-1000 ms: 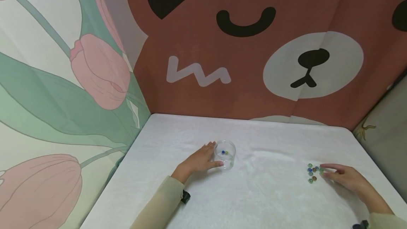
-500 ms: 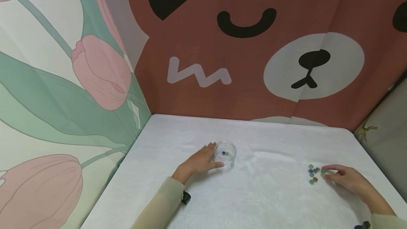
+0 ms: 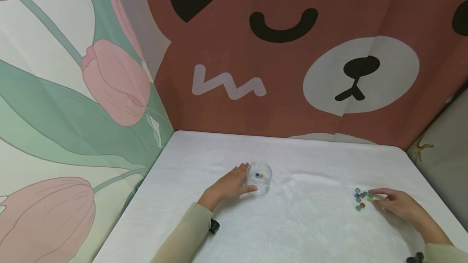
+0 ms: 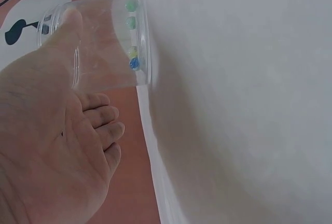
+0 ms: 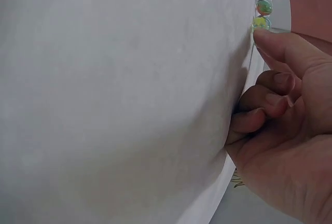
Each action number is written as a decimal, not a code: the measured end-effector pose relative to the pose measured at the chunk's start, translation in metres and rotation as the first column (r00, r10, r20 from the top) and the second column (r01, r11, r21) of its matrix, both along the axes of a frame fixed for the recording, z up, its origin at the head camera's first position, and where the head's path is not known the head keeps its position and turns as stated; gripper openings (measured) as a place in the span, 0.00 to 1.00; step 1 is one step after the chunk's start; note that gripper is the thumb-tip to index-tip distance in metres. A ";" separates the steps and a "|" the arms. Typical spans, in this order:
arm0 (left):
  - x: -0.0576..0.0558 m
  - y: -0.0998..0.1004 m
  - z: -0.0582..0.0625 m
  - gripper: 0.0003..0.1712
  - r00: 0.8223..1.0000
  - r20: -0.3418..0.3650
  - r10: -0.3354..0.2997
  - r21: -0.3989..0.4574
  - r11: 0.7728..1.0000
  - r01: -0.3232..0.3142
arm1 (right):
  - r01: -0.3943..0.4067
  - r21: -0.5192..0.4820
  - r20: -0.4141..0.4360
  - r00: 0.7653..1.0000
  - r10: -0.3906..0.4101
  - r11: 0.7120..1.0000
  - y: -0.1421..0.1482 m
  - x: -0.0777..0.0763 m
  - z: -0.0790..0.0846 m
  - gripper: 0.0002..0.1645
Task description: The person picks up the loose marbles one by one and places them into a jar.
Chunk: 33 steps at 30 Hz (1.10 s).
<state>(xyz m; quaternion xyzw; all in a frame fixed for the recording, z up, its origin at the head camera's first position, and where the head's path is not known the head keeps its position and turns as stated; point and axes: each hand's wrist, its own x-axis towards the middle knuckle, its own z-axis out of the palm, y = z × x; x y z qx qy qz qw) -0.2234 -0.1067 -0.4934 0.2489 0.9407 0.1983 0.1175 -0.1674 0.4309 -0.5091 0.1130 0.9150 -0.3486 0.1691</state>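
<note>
My left hand (image 3: 230,182) holds a clear jar (image 3: 264,188) by its side, thumb on the near side and fingers at the far one. In the left wrist view the thumb lies over the jar (image 4: 104,32), and green, yellow and blue marbles (image 4: 134,63) sit at its bottom. My right hand (image 3: 398,205) has its thumb and index finger around a yellow-green marble (image 5: 261,23) on the table; its other fingers are curled in the right wrist view. Several more glass marbles (image 3: 358,200), green, blue and reddish, lie loose just left of those fingertips.
A white cloth covers the table (image 3: 300,222). Behind it rises a brown bear-print backdrop (image 3: 278,113), and a tulip-print one (image 3: 120,149) stands along the left. White tabletop separates the jar from the loose marbles.
</note>
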 end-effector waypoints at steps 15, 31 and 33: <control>-0.001 0.002 -0.001 0.57 1.000 -0.009 -0.022 0.003 1.000 0.022 | 0.053 0.112 -0.093 0.995 -0.043 0.992 -0.006 0.000 0.000 0.35; 0.000 0.002 -0.001 0.58 1.000 0.006 0.003 -0.013 1.000 -0.003 | 0.050 0.055 -0.262 0.965 -0.034 0.997 -0.049 -0.003 0.028 0.35; 0.001 0.002 0.000 0.58 1.000 0.015 0.007 -0.008 1.000 -0.007 | 0.035 0.038 -0.270 0.963 -0.023 0.999 -0.057 -0.002 0.030 0.34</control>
